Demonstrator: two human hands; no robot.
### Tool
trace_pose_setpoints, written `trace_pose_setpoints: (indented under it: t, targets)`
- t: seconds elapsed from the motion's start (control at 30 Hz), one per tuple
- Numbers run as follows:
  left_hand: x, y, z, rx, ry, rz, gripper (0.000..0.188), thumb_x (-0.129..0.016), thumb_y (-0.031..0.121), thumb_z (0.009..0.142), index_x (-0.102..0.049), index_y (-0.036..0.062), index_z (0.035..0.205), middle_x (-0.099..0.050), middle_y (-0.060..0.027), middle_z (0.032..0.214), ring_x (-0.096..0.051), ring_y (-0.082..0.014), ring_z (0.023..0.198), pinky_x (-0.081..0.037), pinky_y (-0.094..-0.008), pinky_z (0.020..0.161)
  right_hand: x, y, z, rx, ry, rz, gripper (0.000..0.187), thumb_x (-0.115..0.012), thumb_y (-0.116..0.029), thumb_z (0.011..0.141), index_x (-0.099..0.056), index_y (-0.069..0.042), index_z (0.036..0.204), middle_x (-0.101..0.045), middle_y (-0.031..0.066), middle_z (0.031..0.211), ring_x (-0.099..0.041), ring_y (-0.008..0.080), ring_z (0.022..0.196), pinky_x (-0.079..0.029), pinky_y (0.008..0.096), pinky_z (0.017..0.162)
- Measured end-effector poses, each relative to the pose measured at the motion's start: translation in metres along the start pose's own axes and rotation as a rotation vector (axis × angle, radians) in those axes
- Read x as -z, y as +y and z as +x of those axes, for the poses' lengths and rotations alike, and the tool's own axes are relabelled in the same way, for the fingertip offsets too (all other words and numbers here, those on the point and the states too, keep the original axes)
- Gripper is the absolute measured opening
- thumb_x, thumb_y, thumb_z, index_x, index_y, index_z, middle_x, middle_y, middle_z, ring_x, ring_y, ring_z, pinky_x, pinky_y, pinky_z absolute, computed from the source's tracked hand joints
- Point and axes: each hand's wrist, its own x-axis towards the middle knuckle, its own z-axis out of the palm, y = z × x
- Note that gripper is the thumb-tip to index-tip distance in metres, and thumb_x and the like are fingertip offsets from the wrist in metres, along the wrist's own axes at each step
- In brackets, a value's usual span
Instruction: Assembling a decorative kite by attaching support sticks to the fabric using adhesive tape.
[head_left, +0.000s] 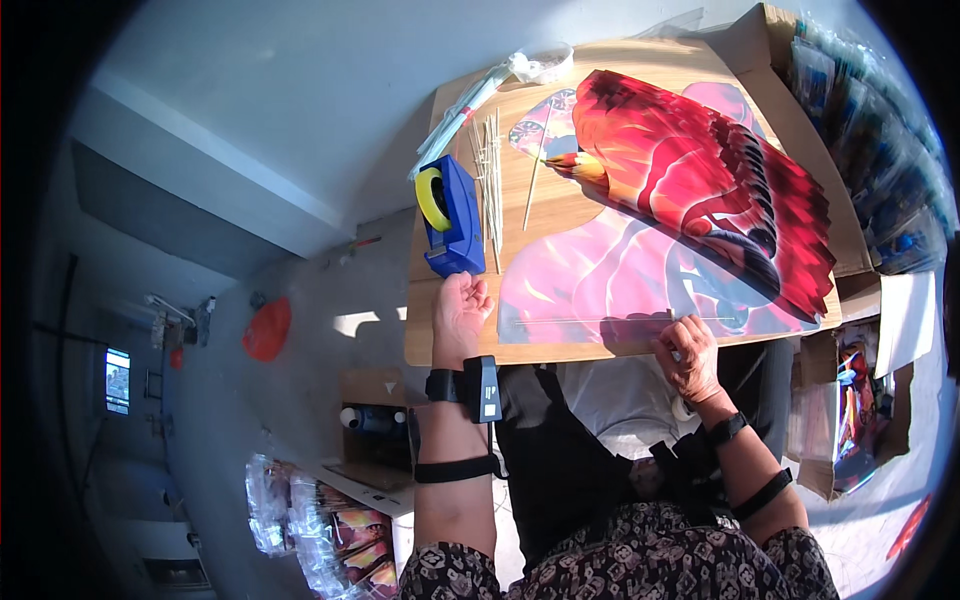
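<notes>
My left hand is at the front end of a blue tape dispenser that carries a yellow roll. Its fingers are curled, and whatever may be in them cannot be made out. At the table's near edge my right hand has its fingers pinched together over the border of a pale pink and grey printed sheet; what they pinch is hidden. A thin stick lies along that sheet's near edge, left of my right hand. A bright red, wing-shaped printed sheet covers part of the pale one.
Several thin sticks lie beside the dispenser on the wooden table. Behind them are a bundle of pale strips and a white bowl. Cartons with bagged goods stand at the right; an open box is below.
</notes>
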Motion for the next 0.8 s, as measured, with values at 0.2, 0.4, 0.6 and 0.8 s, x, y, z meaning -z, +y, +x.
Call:
trace_pose_setpoints:
  t: [0.2, 0.4, 0.6, 0.8]
  targets:
    - [-0.020, 0.039, -0.001, -0.808, 0.377, 0.255, 0.030, -0.066, 0.009, 0.080, -0.057, -0.0030, 0.107, -0.060, -0.0118, 0.103, -0.059, -0.0176, 0.094, -0.047, -0.0343, 0.084, 0.003, 0.003, -0.003, 0.017, -0.002, -0.008, 0.021, -0.072, -0.004, 0.069, -0.052, -0.008, 0.077, -0.052, 0.0080, 0.073, -0.052, 0.0296, 0.070, -0.043, 0.0398, 0.065]
    - [-0.036, 0.069, -0.002, -0.531, 0.137, 0.652, 0.057, -0.064, 0.001, 0.076, -0.045, -0.0092, 0.129, -0.059, -0.0189, 0.111, -0.066, -0.0222, 0.082, -0.051, -0.0379, 0.072, 0.001, 0.005, -0.004, 0.005, 0.010, -0.011, 0.022, -0.072, -0.004, 0.069, -0.052, -0.008, 0.077, -0.052, 0.0078, 0.072, -0.051, 0.0297, 0.069, -0.043, 0.0399, 0.064]
    - [-0.036, 0.074, 0.003, -0.411, 0.124, 0.647, 0.053, -0.064, 0.005, 0.076, -0.049, 0.0009, 0.127, -0.061, -0.0089, 0.106, -0.065, -0.0222, 0.085, -0.038, -0.0414, 0.076, -0.001, 0.004, -0.003, 0.034, 0.015, -0.017, 0.022, -0.072, -0.004, 0.069, -0.052, -0.008, 0.077, -0.051, 0.0078, 0.072, -0.051, 0.0296, 0.069, -0.042, 0.0396, 0.063]
    - [-0.022, 0.057, -0.003, -0.523, 0.119, 0.326, 0.046, -0.065, 0.006, 0.079, -0.047, 0.0048, 0.121, -0.053, -0.0051, 0.095, -0.055, -0.0161, 0.074, -0.042, -0.0400, 0.079, 0.000, 0.003, -0.001, 0.027, 0.018, -0.028, 0.023, -0.072, -0.004, 0.068, -0.051, -0.008, 0.077, -0.051, 0.0077, 0.072, -0.051, 0.0295, 0.068, -0.043, 0.0395, 0.063]
